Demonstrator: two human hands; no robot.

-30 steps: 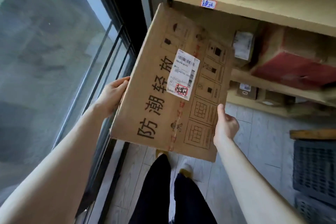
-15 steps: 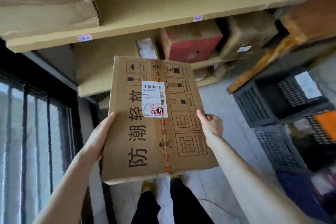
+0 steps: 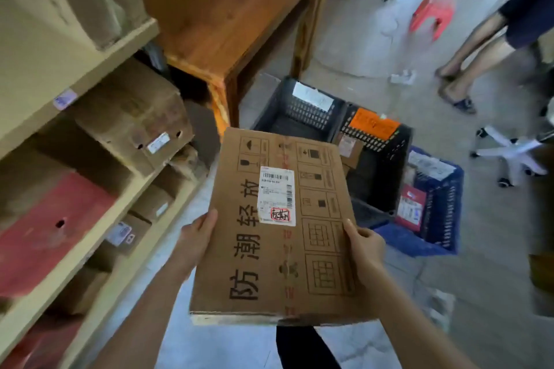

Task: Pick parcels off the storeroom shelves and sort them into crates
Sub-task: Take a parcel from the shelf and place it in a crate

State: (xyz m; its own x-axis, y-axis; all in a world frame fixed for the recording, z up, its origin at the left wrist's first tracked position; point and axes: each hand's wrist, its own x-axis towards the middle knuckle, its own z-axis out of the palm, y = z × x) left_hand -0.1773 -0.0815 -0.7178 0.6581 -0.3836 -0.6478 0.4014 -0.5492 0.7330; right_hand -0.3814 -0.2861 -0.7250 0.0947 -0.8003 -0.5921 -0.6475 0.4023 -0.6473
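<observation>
- I had the left hand (image 3: pixel 198 237) gripping the left edge of the flat brown cardboard parcel (image 3: pixel 248 249), the right hand (image 3: pixel 364 244) clamping its right edge, thumb on top.
- The parcel hung above the floor (image 3: pixel 494 249), near a black plastic crate (image 3: pixel 302 112) and a blue crate (image 3: pixel 446 219).
- Beige shelves (image 3: pixel 90 75) stood left.

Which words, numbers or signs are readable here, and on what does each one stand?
"防潮轻放": large print on the cardboard box.
Too small to read: shipping label on it.
Blurred: orange label on black crate.
Blurred: white label on grey crate.
Blurred: shelf tags.
</observation>
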